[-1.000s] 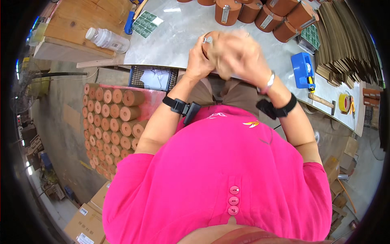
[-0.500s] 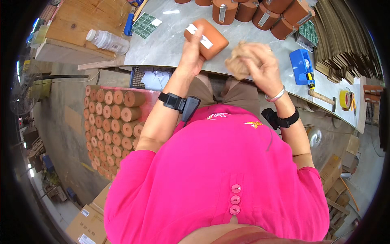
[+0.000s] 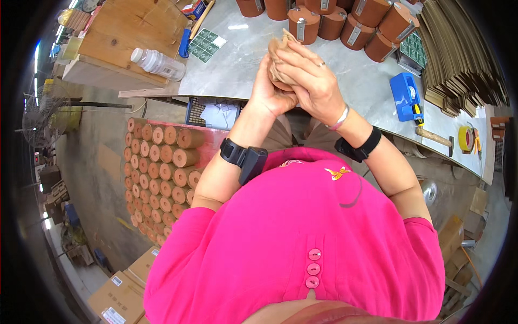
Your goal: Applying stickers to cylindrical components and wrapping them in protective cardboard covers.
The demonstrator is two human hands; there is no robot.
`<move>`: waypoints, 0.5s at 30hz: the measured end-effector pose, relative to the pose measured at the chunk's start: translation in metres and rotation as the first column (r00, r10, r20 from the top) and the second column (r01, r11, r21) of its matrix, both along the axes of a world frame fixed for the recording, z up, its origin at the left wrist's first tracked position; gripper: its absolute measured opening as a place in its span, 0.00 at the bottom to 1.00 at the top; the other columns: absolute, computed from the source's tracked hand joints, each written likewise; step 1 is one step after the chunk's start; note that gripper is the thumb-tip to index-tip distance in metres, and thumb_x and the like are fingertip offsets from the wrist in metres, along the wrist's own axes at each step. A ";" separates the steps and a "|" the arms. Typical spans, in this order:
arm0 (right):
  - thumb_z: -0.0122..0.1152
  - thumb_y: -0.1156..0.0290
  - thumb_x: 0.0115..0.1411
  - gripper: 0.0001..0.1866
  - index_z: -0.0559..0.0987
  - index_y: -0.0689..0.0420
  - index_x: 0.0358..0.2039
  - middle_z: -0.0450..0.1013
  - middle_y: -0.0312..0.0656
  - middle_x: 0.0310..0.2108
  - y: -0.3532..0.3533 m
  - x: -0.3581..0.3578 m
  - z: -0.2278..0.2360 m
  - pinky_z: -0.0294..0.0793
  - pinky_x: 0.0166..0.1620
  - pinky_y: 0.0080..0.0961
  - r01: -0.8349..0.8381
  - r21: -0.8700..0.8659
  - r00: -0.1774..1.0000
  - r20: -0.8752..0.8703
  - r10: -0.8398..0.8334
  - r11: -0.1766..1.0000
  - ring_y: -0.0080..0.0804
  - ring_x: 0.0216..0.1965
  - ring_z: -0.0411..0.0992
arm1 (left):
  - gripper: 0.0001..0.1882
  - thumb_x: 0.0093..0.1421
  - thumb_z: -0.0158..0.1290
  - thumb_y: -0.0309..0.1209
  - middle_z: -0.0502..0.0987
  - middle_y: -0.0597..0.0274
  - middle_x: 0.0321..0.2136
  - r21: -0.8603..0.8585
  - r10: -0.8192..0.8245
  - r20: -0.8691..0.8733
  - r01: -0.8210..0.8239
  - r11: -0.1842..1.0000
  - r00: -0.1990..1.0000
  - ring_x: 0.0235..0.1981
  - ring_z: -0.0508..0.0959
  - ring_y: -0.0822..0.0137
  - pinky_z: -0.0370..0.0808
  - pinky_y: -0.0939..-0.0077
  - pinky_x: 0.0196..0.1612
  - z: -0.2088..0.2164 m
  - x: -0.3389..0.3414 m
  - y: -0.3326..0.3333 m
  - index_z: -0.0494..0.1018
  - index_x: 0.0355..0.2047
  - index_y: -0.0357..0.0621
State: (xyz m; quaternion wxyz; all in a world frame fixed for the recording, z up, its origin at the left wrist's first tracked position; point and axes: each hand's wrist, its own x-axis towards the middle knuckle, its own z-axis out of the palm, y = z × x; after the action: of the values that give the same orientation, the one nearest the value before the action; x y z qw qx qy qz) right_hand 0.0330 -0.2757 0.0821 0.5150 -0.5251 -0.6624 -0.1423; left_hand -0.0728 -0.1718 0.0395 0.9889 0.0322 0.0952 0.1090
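Grey and smooth, the workshop bench point(image 3: 345, 81) carries a cluster of brown cardboard cylinders with pale paper labels point(image 3: 345, 21) along its far edge, stood upright and touching, seemingly so that they are kept together within reach. Held above the bench, just in front of that cluster, is a crumpled wad of tan kraft paper point(image 3: 280, 54); it is pressed between both hands and does not rest on the surface. The left hand point(image 3: 267, 92) is cupped beneath and beside the wad, fingers curled around its lower part, as if to give it a base. The right hand point(image 3: 310, 81) is laid over the top and near side, fingers closed down on the paper, so that the wad is squeezed from two directions and kept compact. Whether a cylinder lies inside the paper cannot be told. A black band is worn on each wrist, and a thin bracelet on the right one.

To the right on the bench a blue plastic tape dispenser point(image 3: 406, 97) lies near the edge, with a wooden-handled hammer point(image 3: 434, 137) and a yellow tape roll point(image 3: 465, 139) further along. At the left, a clear plastic bottle point(image 3: 158, 63) lies on its side on a pale wooden board point(image 3: 124, 32). Below the bench edge, a red crate stacked with tan cardboard tubes point(image 3: 162, 173) is seen end-on
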 end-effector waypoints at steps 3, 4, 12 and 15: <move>0.63 0.81 0.51 0.11 0.81 0.59 0.37 0.78 0.44 0.45 -0.023 -0.006 -0.008 0.73 0.53 0.40 -0.096 -0.103 0.994 0.037 0.100 0.990 0.46 0.48 0.75 | 0.33 0.68 0.33 0.59 0.74 0.52 0.52 -0.003 0.035 0.003 -0.035 0.999 0.999 0.53 0.75 0.52 0.76 0.53 0.55 -0.002 0.002 0.002 0.67 0.58 0.48; 0.63 0.81 0.51 0.11 0.81 0.59 0.37 0.78 0.44 0.45 -0.030 -0.008 -0.009 0.73 0.53 0.40 -0.097 -0.101 0.994 0.040 0.102 0.990 0.46 0.48 0.75 | 0.34 0.68 0.33 0.59 0.73 0.49 0.52 0.113 0.077 -0.068 -0.069 0.991 0.995 0.53 0.75 0.47 0.76 0.51 0.54 0.001 0.003 0.003 0.66 0.58 0.45; 0.57 0.86 0.53 0.16 0.81 0.62 0.43 0.78 0.47 0.39 -0.064 0.016 0.002 0.75 0.47 0.33 -0.063 -0.251 0.943 -0.331 -0.025 0.966 0.45 0.40 0.77 | 0.32 0.65 0.46 0.60 0.71 0.53 0.54 0.222 0.071 -0.149 -0.037 0.974 0.986 0.56 0.73 0.49 0.74 0.49 0.56 0.034 0.011 0.018 0.67 0.57 0.49; 0.57 0.87 0.52 0.24 0.78 0.60 0.51 0.77 0.47 0.46 -0.062 0.027 0.030 0.75 0.49 0.31 -0.066 -0.108 0.730 -0.683 -0.026 0.992 0.40 0.45 0.76 | 0.37 0.64 0.47 0.63 0.72 0.52 0.54 0.478 0.168 -0.240 -0.034 0.878 0.956 0.55 0.74 0.56 0.75 0.54 0.56 0.054 0.010 0.001 0.64 0.61 0.50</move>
State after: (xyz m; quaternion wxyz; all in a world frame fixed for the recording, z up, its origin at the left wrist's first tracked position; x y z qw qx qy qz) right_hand 0.0599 -0.3380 0.1120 0.6900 -0.5646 -0.4399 0.1080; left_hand -0.0625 -0.1711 0.0934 0.9217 0.2797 0.2037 0.1753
